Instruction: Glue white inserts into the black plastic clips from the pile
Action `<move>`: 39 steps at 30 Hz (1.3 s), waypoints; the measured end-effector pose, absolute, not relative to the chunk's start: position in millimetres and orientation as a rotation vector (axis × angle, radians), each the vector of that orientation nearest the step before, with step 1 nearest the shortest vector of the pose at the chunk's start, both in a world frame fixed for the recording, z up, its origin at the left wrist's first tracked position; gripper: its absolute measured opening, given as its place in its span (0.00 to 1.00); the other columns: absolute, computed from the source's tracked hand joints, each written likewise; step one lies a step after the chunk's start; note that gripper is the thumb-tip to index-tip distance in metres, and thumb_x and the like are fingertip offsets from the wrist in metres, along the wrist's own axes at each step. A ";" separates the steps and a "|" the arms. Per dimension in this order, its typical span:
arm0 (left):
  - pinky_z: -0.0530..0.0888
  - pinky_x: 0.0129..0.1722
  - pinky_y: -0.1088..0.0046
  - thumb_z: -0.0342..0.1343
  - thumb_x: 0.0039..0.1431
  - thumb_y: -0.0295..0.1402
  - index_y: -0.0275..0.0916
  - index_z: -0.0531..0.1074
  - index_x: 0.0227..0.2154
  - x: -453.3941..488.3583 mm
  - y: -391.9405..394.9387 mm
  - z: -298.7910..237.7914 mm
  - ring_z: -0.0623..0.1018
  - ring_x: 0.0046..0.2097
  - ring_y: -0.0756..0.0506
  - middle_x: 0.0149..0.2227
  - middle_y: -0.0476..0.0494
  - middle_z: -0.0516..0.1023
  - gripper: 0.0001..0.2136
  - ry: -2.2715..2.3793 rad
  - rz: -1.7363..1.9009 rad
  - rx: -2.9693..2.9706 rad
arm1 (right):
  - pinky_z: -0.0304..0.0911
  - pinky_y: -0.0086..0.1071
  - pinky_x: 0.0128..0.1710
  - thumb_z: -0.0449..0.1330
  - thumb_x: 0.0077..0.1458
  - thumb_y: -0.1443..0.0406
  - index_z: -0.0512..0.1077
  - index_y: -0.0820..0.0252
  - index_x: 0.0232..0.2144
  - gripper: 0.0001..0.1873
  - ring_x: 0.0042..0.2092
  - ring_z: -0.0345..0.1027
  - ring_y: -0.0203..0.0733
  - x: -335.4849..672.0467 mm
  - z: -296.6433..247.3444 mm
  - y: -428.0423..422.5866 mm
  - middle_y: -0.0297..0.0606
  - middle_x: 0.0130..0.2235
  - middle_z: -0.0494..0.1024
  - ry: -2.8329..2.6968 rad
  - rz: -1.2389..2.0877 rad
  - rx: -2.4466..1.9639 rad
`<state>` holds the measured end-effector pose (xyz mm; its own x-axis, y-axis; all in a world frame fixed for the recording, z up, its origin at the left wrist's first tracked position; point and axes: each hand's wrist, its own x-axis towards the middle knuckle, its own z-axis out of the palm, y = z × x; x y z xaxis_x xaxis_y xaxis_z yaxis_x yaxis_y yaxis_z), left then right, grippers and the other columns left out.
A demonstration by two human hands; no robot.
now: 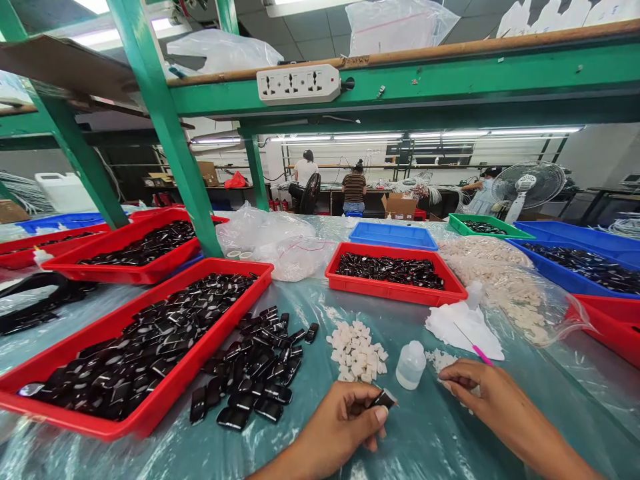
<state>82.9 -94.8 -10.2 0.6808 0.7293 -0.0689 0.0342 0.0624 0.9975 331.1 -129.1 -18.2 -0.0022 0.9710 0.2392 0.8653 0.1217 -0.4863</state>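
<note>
My left hand [345, 423] is closed, pinching a small glossy black plastic piece [384, 399] between thumb and fingers. Beyond it lies a heap of cream-white small blocks [357, 350]. To its left, loose black pieces [255, 373] are spread over the table. My right hand [480, 393] is closed, fingertips down at a little pile of whitish translucent bits [442, 360]; what sits between those fingertips is hidden. A small translucent bottle [411, 365] stands upright between the hands. Behind my right hand, a thin tool with a pink handle [481, 353] rests on a white cloth [463, 327].
A large red tray [145, 427] full of black pieces stands at left, another red tray [395, 291] at the back middle. A plastic bag of cream pieces [520, 293] lies at right. Green shelf posts [170, 127] rise from the table. Several people sit farther back.
</note>
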 end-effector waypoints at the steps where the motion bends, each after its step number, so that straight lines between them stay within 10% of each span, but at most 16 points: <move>1: 0.62 0.22 0.79 0.58 0.49 0.49 0.31 0.75 0.30 82.9 -95.7 -10.1 0.65 0.21 0.54 0.21 0.50 0.67 0.21 0.676 0.595 1.425 | 0.65 0.32 0.26 0.53 0.53 0.62 0.75 0.54 0.27 0.11 0.27 0.72 0.43 331.0 -15.9 -129.8 0.34 0.27 0.79 -1.881 0.281 -1.784; 15: 0.64 0.29 0.76 0.59 0.51 0.44 0.34 0.78 0.36 81.6 -103.9 -7.5 0.67 0.27 0.52 0.27 0.47 0.69 0.17 0.583 0.620 1.482 | 0.60 0.27 0.29 0.69 0.37 0.58 0.78 0.56 0.21 0.09 0.28 0.64 0.35 281.7 -1.4 -145.9 0.33 0.24 0.73 -1.224 1.298 -1.113; 39: 0.66 0.32 0.75 0.49 0.60 0.42 0.41 0.78 0.36 73.1 -102.1 0.0 0.71 0.31 0.48 0.28 0.46 0.75 0.14 0.511 0.508 2.106 | 0.62 0.25 0.30 0.75 0.25 0.61 0.78 0.59 0.23 0.17 0.27 0.66 0.30 261.4 -9.5 -154.0 0.30 0.24 0.74 -0.736 1.787 -1.077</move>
